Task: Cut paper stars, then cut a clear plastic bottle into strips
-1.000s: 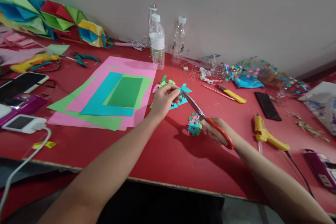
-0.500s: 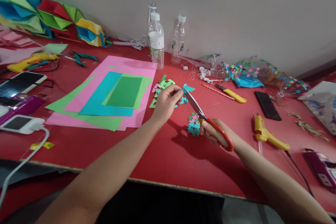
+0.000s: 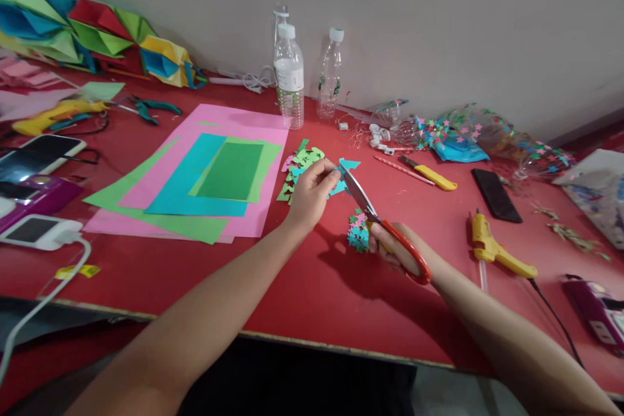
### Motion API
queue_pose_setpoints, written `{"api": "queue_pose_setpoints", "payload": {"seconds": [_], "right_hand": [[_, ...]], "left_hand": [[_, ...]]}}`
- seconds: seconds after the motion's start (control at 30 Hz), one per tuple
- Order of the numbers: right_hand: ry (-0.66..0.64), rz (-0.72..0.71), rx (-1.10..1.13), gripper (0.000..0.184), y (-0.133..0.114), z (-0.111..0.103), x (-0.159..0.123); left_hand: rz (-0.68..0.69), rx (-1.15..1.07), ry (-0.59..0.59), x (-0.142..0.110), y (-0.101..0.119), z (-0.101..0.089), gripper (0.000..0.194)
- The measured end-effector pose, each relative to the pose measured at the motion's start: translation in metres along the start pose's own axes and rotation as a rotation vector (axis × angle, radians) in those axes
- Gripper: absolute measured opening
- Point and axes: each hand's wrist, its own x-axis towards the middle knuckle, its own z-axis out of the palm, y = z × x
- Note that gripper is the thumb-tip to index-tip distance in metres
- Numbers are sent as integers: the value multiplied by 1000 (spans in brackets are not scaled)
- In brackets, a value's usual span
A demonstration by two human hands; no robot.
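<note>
Paper sheets [image 3: 229, 170] lie overlapped at left. Right of them, the left hand [image 3: 312, 190], thumb and fingers pinched together, holds a small blue piece [image 3: 339, 168] above the scraps [image 3: 305, 159]. The scissors' [image 3: 363, 197] tips are at that piece. Nearer, paper stars [image 3: 358, 232] lie just beside the right hand [image 3: 392, 248], which is closed around the scissors' red handle. Farther right lie a cutter [image 3: 436, 177] and a glue gun [image 3: 497, 250].

Scissors [image 3: 361, 197]: red handles, yellow inside, silver blades; raised at a slant over the red table [image 3: 292, 299], tips forward-left, at a small blue paper bit [image 3: 337, 168], mostly hidden. Blade gap unclear. Paper stars [image 3: 357, 235], pink/blue/green, in 1 heap near the handles. Cut-out scraps [image 3: 303, 159], green/blue/pink, lie left of the blades.
</note>
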Motion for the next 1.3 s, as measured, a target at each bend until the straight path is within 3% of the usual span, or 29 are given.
{"api": "queue_pose_setpoints", "payload": {"seconds": [0.1, 0.33, 0.53, 1.03, 1.3], "right_hand": [[16, 18, 13, 66, -2, 1, -1], [31, 64, 44, 67, -8, 5, -1], [59, 66, 30, 63, -7, 5, -1], [125, 81, -8, 56, -16, 5, -1], [251, -88, 116, 48, -6, -7, 10]], "left_hand": [[4, 0, 54, 1, -5, 1, 7], [-203, -307, -42, -4, -3, 9, 10], [-141, -244, -27, -3, -1, 8, 12], [-141, -170, -3, -2, 3, 5, 13], [-229, -215, -41, -2, 0, 5, 15]]}}
